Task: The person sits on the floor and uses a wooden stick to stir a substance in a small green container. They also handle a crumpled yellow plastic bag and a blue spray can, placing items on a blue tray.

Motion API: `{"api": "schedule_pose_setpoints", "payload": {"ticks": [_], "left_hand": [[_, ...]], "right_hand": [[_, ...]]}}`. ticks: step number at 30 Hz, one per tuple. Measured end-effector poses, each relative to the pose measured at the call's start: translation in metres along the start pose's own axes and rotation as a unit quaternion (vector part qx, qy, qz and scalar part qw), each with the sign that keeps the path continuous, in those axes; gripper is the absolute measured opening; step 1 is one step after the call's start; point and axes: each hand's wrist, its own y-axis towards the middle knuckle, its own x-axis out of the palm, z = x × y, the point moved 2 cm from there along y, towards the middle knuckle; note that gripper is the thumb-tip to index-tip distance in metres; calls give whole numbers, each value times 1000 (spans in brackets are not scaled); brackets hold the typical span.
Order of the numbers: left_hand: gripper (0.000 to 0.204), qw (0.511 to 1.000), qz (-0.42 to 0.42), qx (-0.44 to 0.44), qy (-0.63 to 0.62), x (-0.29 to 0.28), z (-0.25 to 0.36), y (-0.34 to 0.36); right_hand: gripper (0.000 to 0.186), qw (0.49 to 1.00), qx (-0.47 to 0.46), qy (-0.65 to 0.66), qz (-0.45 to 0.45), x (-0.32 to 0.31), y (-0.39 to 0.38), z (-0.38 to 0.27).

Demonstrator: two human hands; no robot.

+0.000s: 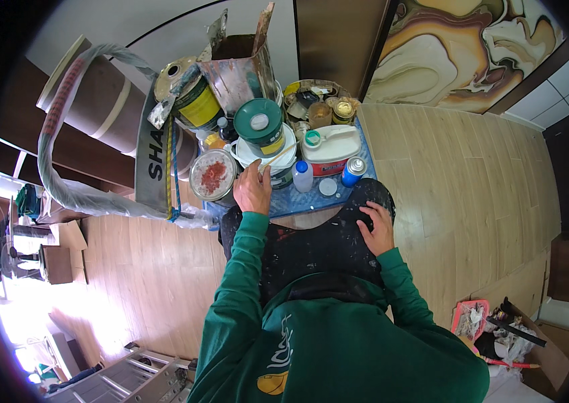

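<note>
The left hand (253, 191) seems to pinch a stick (283, 155) near the table's (301, 201) front edge; lifting it next would need care. The right hand (379, 228) rests open.

Grey panel (152, 176): carried large black capitals, turned sideways along its face.
Green sweatshirt (365, 346): showed white script beside a yellow print; the word was unclear.
White jug (335, 145): had a red label, its print too small to read.
Green-lidded tub (261, 131): wore a yellow-and-dark label, likewise illegible.
</note>
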Motion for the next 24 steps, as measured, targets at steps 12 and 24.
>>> {"api": "schedule_pose_setpoints", "payload": {"ticks": [12,24], "left_hand": [[14,997,71,32,21,4,-3,-10],[16,997,77,-5,-19,11,-21,-23]], "right_hand": [[33,1000,-2,4,4,1,0,1],[32,1000,-6,-1,8,3,0,3]]}}
